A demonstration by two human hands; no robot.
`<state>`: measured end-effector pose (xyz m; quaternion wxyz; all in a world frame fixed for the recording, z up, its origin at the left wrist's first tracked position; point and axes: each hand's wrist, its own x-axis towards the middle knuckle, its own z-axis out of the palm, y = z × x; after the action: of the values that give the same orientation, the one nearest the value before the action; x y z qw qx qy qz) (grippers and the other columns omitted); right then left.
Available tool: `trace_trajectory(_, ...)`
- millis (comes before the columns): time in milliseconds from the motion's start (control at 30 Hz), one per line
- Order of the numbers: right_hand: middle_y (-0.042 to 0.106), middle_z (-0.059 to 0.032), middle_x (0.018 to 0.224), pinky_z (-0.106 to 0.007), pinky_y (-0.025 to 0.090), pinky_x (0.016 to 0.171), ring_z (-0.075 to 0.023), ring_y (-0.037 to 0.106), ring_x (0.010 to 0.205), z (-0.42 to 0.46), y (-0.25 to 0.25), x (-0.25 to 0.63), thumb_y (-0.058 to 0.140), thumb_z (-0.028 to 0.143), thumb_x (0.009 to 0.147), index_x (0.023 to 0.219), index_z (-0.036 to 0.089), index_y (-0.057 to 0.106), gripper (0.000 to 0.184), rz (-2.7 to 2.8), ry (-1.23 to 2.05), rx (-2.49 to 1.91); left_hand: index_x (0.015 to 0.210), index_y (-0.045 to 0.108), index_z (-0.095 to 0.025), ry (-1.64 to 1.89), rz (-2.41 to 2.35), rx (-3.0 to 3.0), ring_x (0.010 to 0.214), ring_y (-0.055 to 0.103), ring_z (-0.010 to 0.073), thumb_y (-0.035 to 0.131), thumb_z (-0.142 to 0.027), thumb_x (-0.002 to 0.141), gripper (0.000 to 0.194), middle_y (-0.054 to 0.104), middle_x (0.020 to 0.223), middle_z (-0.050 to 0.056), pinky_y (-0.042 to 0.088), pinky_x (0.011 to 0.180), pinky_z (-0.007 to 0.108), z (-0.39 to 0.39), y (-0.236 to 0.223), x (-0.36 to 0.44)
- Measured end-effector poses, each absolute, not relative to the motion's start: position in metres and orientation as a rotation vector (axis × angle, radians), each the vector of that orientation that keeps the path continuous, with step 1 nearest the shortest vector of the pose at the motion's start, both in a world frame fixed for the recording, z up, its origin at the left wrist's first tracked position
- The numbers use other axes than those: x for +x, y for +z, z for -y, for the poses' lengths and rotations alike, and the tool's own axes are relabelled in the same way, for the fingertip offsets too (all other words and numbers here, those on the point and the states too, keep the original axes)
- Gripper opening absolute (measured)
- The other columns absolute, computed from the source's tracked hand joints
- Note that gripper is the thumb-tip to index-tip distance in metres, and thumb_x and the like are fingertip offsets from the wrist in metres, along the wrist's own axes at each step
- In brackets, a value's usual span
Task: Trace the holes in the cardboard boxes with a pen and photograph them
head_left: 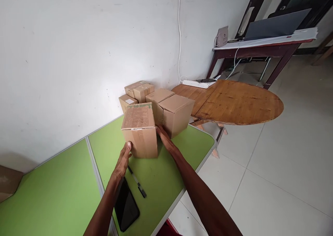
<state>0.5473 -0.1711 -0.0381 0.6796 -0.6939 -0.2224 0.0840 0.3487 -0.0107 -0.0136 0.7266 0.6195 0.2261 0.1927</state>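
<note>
Green tabletop [65,180] ran along a white wall [78,55]. Printed box [140,135] was just beyond the phone [126,208], other cartons [179,106] farther past the phone; pen [138,185] lay just R of the phone. My L hand [123,161] had its grip part-curled on the box's L edge, thumb up front. R hand [163,136] went to its R side, fingers partly hidden, so couldn't tell if that grip had closed. Step in hand, prob.: steadying the box btwn both hands. Next move prob. called for even pressure w/ R fingers clear of the other cartons.
</note>
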Motion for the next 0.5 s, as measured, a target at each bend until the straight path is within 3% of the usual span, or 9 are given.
trace_trajectory(100, 0.082, -0.0122, 0.125, -0.058, 0.059, 0.11, -0.0358, 0.075, 0.121, 0.177, -0.03, 0.539, 0.059, 0.089, 0.091, 0.117, 0.028, 0.08, 0.07, 0.567, 0.185, -1.594, 0.146, 0.074, -0.023, 0.49, -0.556, 1.344, 0.17, 0.039, 0.0446, 0.067, -0.095, 0.085, 0.094, 0.065, 0.163, 0.019, 0.035, 0.138, 0.065, 0.013, -0.021, 0.349)
trace_trajectory(200, 0.081, -0.0118, 0.115, -0.055, 0.062, 0.095, -0.0354, 0.075, 0.106, 0.182, -0.017, 0.518, 0.064, 0.082, 0.091, 0.105, 0.027, 0.079, 0.059, 0.63, 0.144, -1.629, 0.143, 0.076, -0.021, 0.548, -0.603, 1.311, 0.164, 0.048, 0.0454, 0.058, -0.101, 0.084, 0.101, 0.071, 0.156, 0.019, 0.043, 0.135, 0.064, 0.007, -0.014, 0.348)
trace_trajectory(400, 0.078, -0.0095, 0.11, -0.049, 0.058, 0.099, -0.0328, 0.073, 0.107, 0.187, 0.041, 0.477, 0.057, 0.076, 0.1, 0.1, 0.026, 0.077, 0.054, 0.816, 0.18, -1.583, 0.143, 0.076, -0.021, 0.559, -0.726, 1.203, 0.144, 0.068, 0.0485, 0.046, -0.105, 0.086, 0.106, 0.081, 0.138, 0.019, 0.06, 0.119, 0.065, -0.016, 0.015, 0.313)
trace_trajectory(500, 0.078, -0.0086, 0.122, -0.049, 0.057, 0.104, -0.0332, 0.072, 0.12, 0.18, 0.068, 0.465, 0.059, 0.078, 0.101, 0.107, 0.027, 0.077, 0.055, 0.903, 0.361, -1.45, 0.134, 0.08, -0.02, 0.6, -0.766, 1.196, 0.138, 0.071, 0.0506, 0.053, -0.098, 0.088, 0.094, 0.084, 0.126, 0.018, 0.062, 0.115, 0.07, -0.025, 0.018, 0.277)
